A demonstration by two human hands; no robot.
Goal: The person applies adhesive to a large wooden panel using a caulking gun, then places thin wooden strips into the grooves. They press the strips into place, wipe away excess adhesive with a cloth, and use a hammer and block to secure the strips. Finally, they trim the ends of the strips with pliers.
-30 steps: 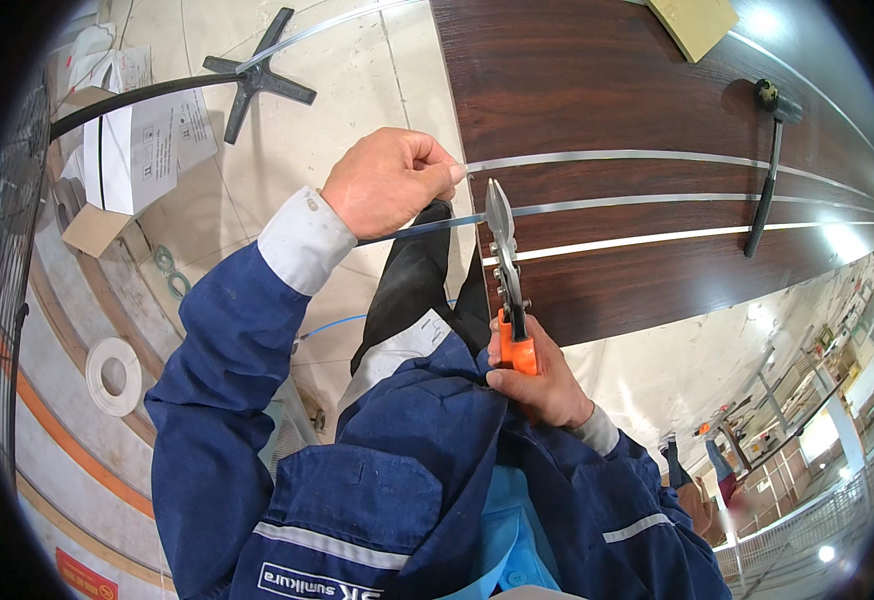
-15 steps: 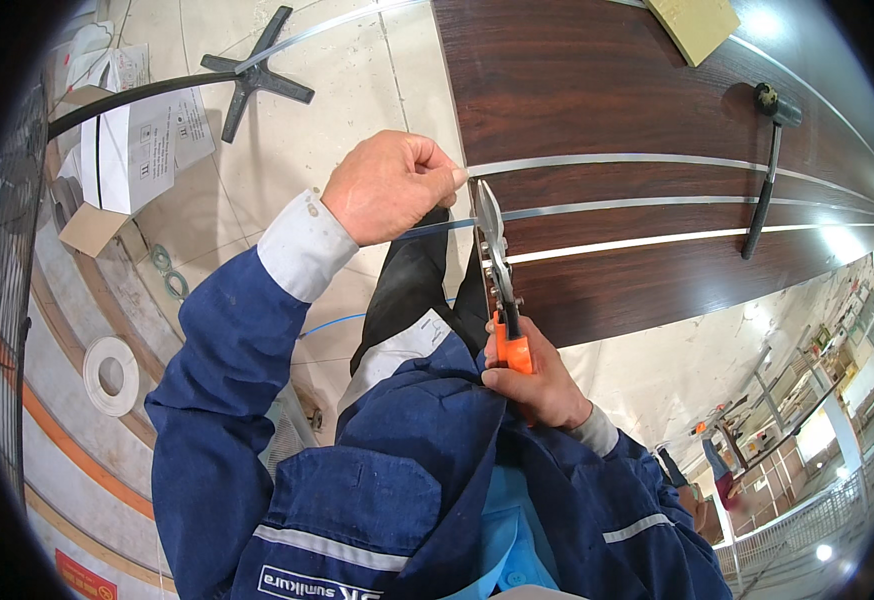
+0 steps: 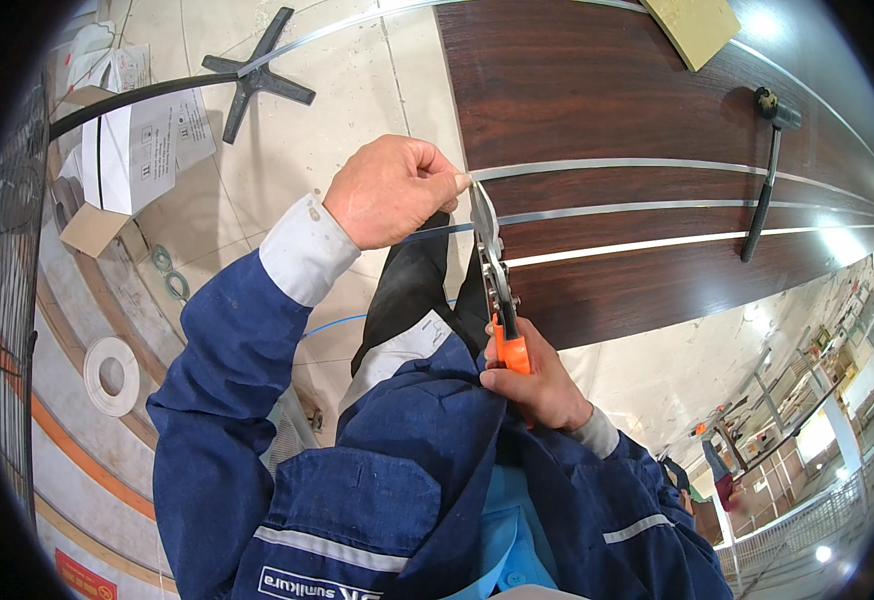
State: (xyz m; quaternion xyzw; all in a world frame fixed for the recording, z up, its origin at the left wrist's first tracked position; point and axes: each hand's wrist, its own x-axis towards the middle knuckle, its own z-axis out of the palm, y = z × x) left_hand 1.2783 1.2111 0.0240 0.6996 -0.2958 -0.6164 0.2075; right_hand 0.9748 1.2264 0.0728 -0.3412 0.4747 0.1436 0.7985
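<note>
My left hand (image 3: 397, 190) pinches the near end of a silvery trim strip (image 3: 607, 163) at the left edge of a dark wood-grain board (image 3: 577, 110). Thumb and forefinger meet there; the exact tip is covered by them. My right hand (image 3: 542, 380) grips the orange handles of metal snips (image 3: 489, 235), which point away from me along the board's edge. Their blade tips lie right beside my left fingertips, at the strip's end. Two more strips, a grey one (image 3: 647, 206) and a bright white one (image 3: 637, 245), run across the board nearer to me.
A black-headed mallet (image 3: 765, 165) lies on the board at the right, and a yellowish block (image 3: 694, 28) at its far edge. On the floor to the left are a black star-shaped base (image 3: 257, 85), an opened white carton (image 3: 142, 150) and a white roll (image 3: 112, 376).
The blade tips of the snips have shifted slightly left, closer to my left fingertips. My left hand is down a touch, still pinching the strip's end.
</note>
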